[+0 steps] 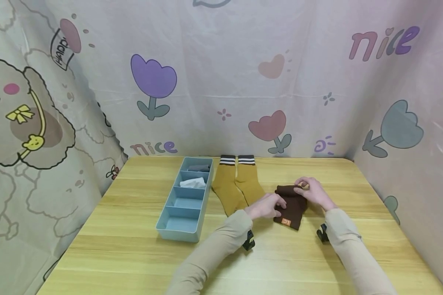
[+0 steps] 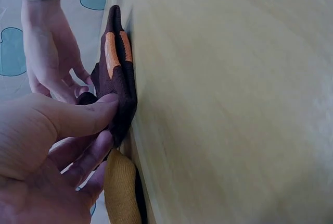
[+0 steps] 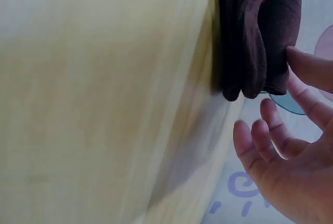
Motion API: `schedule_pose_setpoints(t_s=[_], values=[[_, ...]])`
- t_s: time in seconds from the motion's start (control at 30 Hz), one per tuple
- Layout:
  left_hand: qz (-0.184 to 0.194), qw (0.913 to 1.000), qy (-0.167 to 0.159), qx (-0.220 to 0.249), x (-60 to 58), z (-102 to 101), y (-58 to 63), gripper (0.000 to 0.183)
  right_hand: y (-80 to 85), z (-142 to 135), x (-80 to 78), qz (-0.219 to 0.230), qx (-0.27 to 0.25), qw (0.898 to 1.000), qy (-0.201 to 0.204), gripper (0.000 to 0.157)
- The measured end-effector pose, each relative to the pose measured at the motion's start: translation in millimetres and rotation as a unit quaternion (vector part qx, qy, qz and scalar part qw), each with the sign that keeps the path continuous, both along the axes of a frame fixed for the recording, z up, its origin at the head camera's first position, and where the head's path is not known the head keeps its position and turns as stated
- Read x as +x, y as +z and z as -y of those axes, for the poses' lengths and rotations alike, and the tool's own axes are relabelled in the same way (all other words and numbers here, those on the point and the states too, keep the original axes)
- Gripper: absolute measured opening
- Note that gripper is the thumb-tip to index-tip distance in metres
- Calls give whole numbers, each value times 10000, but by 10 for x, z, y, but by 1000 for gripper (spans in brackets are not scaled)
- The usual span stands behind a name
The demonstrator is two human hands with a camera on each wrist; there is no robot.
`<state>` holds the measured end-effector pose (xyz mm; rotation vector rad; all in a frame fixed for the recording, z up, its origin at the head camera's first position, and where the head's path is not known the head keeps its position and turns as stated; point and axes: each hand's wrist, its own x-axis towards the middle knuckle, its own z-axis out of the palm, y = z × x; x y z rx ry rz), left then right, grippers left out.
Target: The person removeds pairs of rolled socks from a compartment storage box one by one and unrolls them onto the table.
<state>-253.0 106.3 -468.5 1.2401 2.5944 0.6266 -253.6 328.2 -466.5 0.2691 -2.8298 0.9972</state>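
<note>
A pair of brown socks (image 1: 291, 208) lies stacked on the table, the far part folded over into a roll and an orange patch at the near end. My left hand (image 1: 267, 206) has its thumb and fingertips at the socks' left edge; in the left wrist view the left thumb (image 2: 86, 117) presses on the brown fabric (image 2: 118, 86). At the far right corner my right hand (image 1: 313, 191) pinches the rolled part (image 3: 281, 31), thumb on one side and index finger behind, its other fingers (image 3: 255, 146) loosely bent. Mustard socks (image 1: 227, 184) with striped cuffs lie flat to the left.
Left of the mustard socks stands a blue-grey box (image 1: 158, 229) with several compartments. Its far one holds a folded grey sock (image 1: 199, 168), the one before it a white sock (image 1: 192, 183). A printed curtain (image 1: 214, 73) hangs behind the wooden table (image 1: 129, 246).
</note>
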Motion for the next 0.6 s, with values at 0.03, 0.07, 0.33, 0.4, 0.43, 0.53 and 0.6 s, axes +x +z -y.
schedule_pose_setpoints(t_s=[0.03, 0.07, 0.33, 0.4, 0.43, 0.53, 0.6], values=[[-22, 10000, 25, -2, 4, 1, -3, 25, 7, 1, -3, 62, 31, 10000, -34, 19], [-91, 9999, 38, -26, 7, 1, -6, 25, 12, 6, -7, 121, 35, 9999, -70, 19], [-205, 9997, 53, -94, 3, 24, -20, 22, 27, 37, -9, 510, -387, 9976, -245, 35], [-266, 9995, -2, -140, -5, 24, -14, 21, 31, 45, -4, 593, -686, 9956, -257, 38], [-259, 9996, -24, -142, -8, 23, -12, 21, 33, 51, -1, 635, -875, 9938, -250, 40], [-276, 9994, -68, -178, -19, 18, -4, 20, 36, 62, -5, 767, -1444, 9862, -275, 44], [-265, 9994, -69, -196, -25, 17, 0, 21, 39, 75, -10, 836, -1717, 9812, -295, 47]])
